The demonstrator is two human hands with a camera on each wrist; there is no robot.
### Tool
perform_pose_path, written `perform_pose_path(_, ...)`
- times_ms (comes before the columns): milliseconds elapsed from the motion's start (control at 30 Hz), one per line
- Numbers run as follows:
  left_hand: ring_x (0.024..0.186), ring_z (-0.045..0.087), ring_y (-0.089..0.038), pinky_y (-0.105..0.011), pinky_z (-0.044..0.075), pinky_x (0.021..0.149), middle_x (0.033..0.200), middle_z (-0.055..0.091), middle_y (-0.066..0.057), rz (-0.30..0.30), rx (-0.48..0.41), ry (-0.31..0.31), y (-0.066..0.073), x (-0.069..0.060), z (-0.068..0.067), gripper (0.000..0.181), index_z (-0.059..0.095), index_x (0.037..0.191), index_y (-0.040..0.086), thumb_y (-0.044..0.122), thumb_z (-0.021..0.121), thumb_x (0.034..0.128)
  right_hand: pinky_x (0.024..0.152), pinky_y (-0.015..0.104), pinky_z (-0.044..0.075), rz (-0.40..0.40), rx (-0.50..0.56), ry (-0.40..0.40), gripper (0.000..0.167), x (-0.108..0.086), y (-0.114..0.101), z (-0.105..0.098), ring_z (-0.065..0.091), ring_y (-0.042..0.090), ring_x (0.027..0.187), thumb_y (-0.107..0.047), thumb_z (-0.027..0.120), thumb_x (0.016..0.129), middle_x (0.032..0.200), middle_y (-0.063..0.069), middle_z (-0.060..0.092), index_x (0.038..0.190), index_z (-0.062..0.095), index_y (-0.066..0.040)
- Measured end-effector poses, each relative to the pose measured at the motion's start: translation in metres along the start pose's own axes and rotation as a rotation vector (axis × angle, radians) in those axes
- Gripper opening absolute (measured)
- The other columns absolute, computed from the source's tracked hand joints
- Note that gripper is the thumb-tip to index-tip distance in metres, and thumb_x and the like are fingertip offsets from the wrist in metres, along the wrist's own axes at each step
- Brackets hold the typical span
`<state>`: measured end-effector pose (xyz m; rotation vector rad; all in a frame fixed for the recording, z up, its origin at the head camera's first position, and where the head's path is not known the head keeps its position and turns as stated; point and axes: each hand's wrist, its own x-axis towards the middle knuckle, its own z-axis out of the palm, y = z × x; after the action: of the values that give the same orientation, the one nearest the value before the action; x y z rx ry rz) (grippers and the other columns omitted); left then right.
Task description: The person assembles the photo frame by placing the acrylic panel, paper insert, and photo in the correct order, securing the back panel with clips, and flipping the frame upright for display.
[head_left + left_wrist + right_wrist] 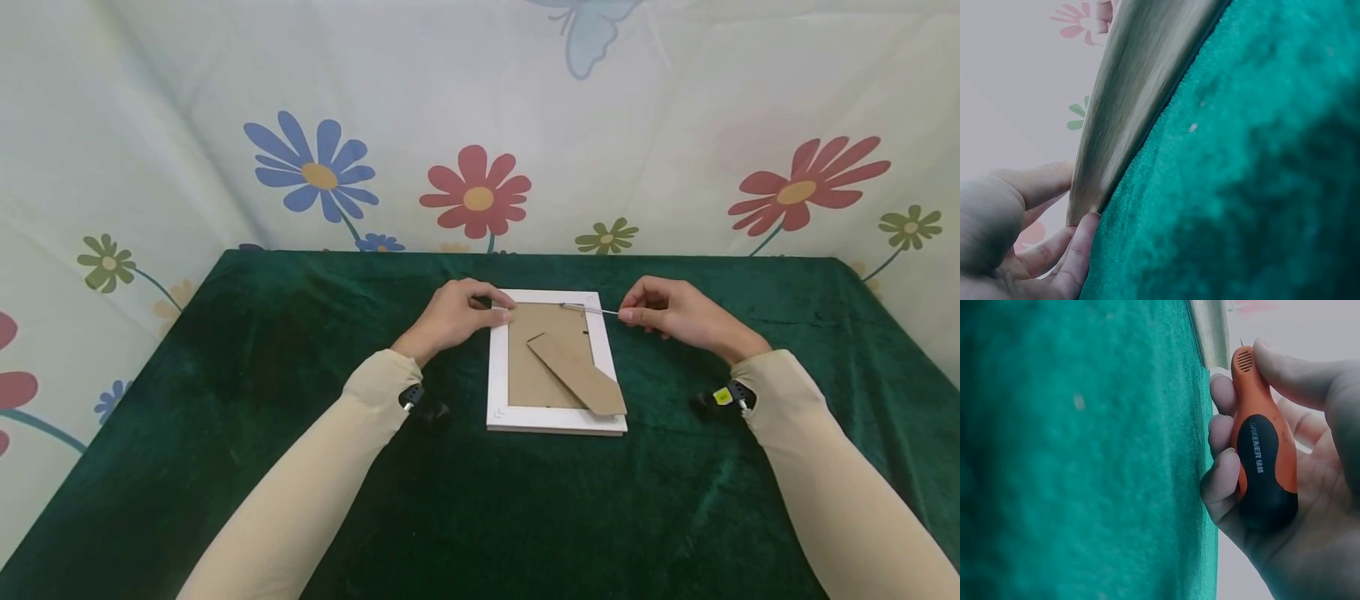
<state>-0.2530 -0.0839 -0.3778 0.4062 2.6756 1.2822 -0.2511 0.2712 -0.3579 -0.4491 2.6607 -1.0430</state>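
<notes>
A white picture frame point(498, 367) lies back side up on green cloth, with a brown backing board point(525, 375) and a slanting stand flap point(577, 375). My left hand point(453, 317) grips the frame's upper left corner; in the left wrist view its fingers point(1079, 256) hold the wooden edge point(1110, 112). The right hand point(678, 315) holds a screwdriver by its orange and black handle point(1266, 456). Its thin metal shaft point(600, 311) reaches over the frame's top right part, the tip near the board's upper edge. Whether the tip touches is unclear.
Dark green velvet cloth point(450, 517) covers the table around the frame. Behind and at the sides hangs a white curtain point(600, 125) printed with flowers and a butterfly. The table's far edge runs just beyond the hands.
</notes>
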Motion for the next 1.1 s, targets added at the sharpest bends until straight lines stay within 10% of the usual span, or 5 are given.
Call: perform_pose_path(1100, 0.113, 0.063, -0.026, -0.046, 0.057, 0.098, 0.142, 0.061, -0.006, -0.008, 0.007, -0.008, 0.0033, -0.0008, -0.0013, 0.028, 0.079, 0.126, 0.020, 0.031, 0.078, 0.0995, 0.073, 0.033, 0.052, 0.007, 0.004, 0.004, 0.031, 0.0008, 0.0005, 0.0003, 0.058, 0.030, 0.093, -0.037, 0.068, 0.106, 0.108, 0.011, 0.068, 0.121, 0.066, -0.011)
